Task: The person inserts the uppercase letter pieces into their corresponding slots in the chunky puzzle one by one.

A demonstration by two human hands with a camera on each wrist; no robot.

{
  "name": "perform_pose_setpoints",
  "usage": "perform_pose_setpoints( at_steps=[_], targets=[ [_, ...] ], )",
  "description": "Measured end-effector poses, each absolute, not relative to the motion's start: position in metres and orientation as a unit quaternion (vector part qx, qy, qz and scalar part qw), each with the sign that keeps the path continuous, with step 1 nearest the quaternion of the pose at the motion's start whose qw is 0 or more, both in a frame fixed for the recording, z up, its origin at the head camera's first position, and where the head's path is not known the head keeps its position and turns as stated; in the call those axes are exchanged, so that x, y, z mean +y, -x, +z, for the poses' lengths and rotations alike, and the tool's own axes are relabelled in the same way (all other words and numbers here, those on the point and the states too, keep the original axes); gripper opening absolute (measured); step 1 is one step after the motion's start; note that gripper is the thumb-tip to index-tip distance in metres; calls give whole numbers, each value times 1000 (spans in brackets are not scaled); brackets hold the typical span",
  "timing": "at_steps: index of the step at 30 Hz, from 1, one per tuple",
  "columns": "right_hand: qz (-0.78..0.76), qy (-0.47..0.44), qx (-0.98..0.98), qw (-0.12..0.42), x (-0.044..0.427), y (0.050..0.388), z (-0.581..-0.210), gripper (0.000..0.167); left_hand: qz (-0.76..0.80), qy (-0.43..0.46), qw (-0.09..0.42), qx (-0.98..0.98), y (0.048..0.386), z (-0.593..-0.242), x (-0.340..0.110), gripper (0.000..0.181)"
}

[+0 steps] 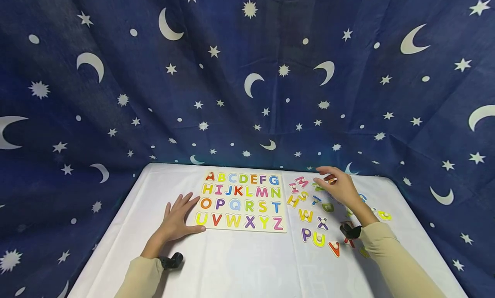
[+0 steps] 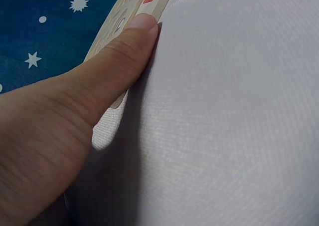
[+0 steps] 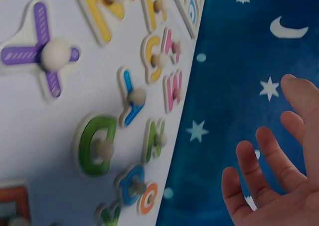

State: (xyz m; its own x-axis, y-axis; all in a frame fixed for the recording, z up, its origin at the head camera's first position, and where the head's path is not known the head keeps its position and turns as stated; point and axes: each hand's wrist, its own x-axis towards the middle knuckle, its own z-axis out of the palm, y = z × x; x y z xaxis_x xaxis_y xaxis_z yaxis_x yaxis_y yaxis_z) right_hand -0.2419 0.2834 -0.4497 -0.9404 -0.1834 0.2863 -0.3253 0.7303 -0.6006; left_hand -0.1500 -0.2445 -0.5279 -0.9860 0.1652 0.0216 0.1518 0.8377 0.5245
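Alphabet board point(image 1: 239, 198) beside left hand point(image 1: 175, 218), right hand point(image 1: 340, 186) over loose letters point(image 1: 322, 223)

The alphabet board lies flat on the far part of the white-covered desk point(image 1: 239, 268), its long axis running left to right, with the right end very slightly nearer. The tops of its four rows of letters point to the far side. The left hand lies along its left side, fingers straight, spread and grasping nothing; the thumb rests on the board's near left edge.

The right hand hangs above the far side of the loose letters, which have round knobs and lie to the right of the board. Its fingers are loosely bent and released; the right wrist view shows nothing between them.

Among those pieces, the purple P point(image 1: 306, 234) has its top toward the far side, its long axis running near to far. Just right of it, the yellow-green U point(image 1: 319, 239) opens toward the far side. The orange V point(image 1: 334, 248) points toward the near side, leaning a little. Farther off, the pink M point(image 1: 301, 182) lies aslant. The green D point(image 1: 328, 207) is near a slim blue letter point(image 1: 316, 200); which letter that is, I cannot tell. Behind the desk hangs a dark blue curtain point(image 1: 228, 74) with pale moons and stars.
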Motion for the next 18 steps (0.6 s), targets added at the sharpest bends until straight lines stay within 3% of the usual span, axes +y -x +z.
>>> perform_pose_setpoints(
  at_steps=[18],
  targets=[
    [320,-76,-938,113,340,213,-456,43,267,-87,4,960,151,-531,-243,107]
  ],
)
